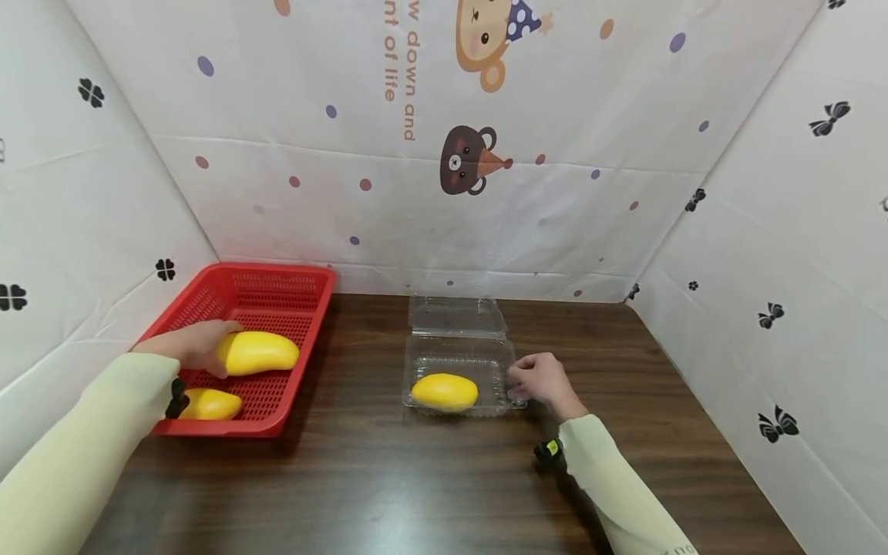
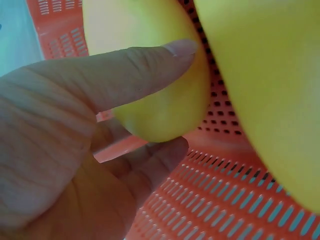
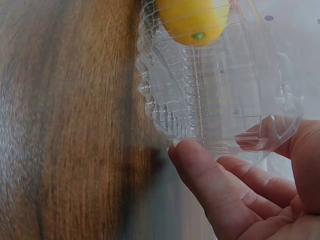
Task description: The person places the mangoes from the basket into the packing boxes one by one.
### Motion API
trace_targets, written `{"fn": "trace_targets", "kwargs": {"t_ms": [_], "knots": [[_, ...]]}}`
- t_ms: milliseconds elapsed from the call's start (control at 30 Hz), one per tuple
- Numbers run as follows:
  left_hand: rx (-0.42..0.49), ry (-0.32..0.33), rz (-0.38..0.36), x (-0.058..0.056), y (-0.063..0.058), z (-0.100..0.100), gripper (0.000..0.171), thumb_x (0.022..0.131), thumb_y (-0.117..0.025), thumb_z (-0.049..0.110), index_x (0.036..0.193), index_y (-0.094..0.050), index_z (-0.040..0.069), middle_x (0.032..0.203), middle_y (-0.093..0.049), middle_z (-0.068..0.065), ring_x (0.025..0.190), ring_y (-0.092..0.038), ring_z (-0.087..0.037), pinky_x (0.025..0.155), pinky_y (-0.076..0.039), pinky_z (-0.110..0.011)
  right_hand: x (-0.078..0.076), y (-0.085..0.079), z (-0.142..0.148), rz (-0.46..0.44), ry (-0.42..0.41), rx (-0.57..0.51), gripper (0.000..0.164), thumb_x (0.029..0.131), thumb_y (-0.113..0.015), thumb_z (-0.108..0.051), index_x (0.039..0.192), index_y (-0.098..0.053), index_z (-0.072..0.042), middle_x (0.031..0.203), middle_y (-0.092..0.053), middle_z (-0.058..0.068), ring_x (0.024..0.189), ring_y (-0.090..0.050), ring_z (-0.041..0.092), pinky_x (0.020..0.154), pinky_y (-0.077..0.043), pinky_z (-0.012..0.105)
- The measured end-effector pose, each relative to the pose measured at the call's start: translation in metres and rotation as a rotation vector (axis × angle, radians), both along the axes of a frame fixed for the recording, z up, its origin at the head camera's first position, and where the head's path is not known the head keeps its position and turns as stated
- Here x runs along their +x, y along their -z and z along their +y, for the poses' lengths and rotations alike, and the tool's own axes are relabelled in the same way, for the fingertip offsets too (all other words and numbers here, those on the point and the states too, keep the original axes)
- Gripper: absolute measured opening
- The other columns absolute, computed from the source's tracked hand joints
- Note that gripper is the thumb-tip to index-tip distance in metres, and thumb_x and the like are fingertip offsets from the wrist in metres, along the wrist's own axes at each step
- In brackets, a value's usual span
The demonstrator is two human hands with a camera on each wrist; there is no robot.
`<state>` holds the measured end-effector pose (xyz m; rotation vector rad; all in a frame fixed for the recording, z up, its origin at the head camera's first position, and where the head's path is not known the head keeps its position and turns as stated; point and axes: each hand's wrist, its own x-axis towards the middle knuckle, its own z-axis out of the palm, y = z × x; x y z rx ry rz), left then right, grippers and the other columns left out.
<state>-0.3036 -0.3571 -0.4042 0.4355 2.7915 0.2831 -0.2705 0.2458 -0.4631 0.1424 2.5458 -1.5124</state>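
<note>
In the red basket, my left hand (image 1: pixel 203 344) grips the end of a yellow mango (image 1: pixel 264 353). The left wrist view shows the thumb on top of this mango (image 2: pixel 150 25) and the fingers at its underside. A second mango (image 1: pixel 210 405) lies nearer the basket's front, partly hidden by the sleeve. My right hand (image 1: pixel 541 379) pinches the right edge of an open clear plastic clamshell box (image 1: pixel 492 385). One yellow fruit (image 1: pixel 445 391), mango-like with a green stem tip, lies inside at the front left.
The red basket (image 1: pixel 321 308) stands at the left against the fabric wall. The box's lid (image 1: pixel 458 316) is folded back toward the rear wall. Dark wood tabletop (image 1: pixel 368 478) lies in front and between. Printed fabric walls (image 1: pixel 388 216) enclose the back and both sides.
</note>
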Motion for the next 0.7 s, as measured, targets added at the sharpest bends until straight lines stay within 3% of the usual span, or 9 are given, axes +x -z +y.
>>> {"fn": "trace_targets", "kwargs": {"t_ms": [300,500,700], "knots": [[0.086,-0.020,0.016,-0.004,0.012,0.000,0.096,0.075,-0.091,0.033,0.146,-0.042,-0.008,0.136,-0.054,-0.035,0.119,-0.052,-0.053,0.102,-0.040,-0.074,0.000,0.000,-0.001,-0.002,0.015,0.009,0.025,0.097,-0.063,-0.011,0.111,-0.072,0.008,0.099,-0.075,0.021,0.079,-0.077,0.024,0.071,-0.064,0.037],[0.104,-0.010,0.098,-0.004,0.019,-0.003,0.091,0.074,-0.092,0.035,0.141,-0.048,-0.008,0.131,-0.059,-0.032,0.115,-0.057,-0.049,0.101,-0.043,-0.072,0.000,0.000,-0.002,-0.003,0.021,0.008,0.025,0.097,-0.064,-0.011,0.110,-0.073,0.008,0.098,-0.075,0.020,0.078,-0.077,0.024,0.071,-0.064,0.037],[0.150,-0.006,0.176,-0.004,0.016,-0.003,0.088,0.072,-0.093,0.033,0.140,-0.052,-0.005,0.130,-0.061,-0.027,0.112,-0.057,-0.042,0.099,-0.045,-0.069,0.000,-0.001,-0.001,-0.007,0.017,0.000,0.025,0.096,-0.064,-0.011,0.110,-0.072,0.008,0.097,-0.075,0.020,0.077,-0.077,0.024,0.071,-0.064,0.037]]}}
